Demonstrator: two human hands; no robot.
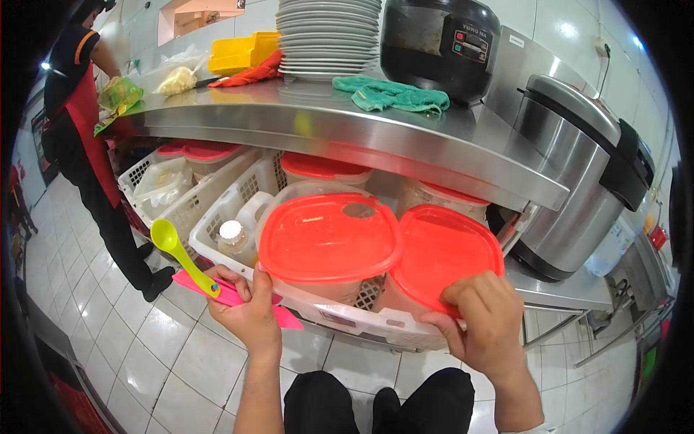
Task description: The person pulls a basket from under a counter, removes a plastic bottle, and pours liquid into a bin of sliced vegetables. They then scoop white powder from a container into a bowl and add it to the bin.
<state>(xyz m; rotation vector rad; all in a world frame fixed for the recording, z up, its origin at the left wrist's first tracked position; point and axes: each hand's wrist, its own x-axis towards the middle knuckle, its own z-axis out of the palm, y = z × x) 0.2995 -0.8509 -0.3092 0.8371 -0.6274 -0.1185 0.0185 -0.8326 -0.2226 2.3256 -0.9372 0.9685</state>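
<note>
My left hand [249, 307] is closed around a lime-yellow measuring spoon [170, 242] and a flat pink piece [235, 295] whose kind I cannot make out. Its thumb is at the front rim of a white plastic basket [329, 309]. My right hand [486, 318] pinches the front corner of a red lid [452, 253] on a clear container in the basket. Left of that lid, another red-lidded container [325, 239] with an oval patch in its lid sits tilted. A white-capped bottle [233, 239] stands at the basket's left end.
A steel counter [347, 119] overhangs the baskets. On it are a plate stack [329, 36], a black rice cooker [439, 47] and a green cloth [390, 94]. A tall steel cooker [567, 173] stands right. Another basket [184, 206] and a person in a red apron [90, 137] are left.
</note>
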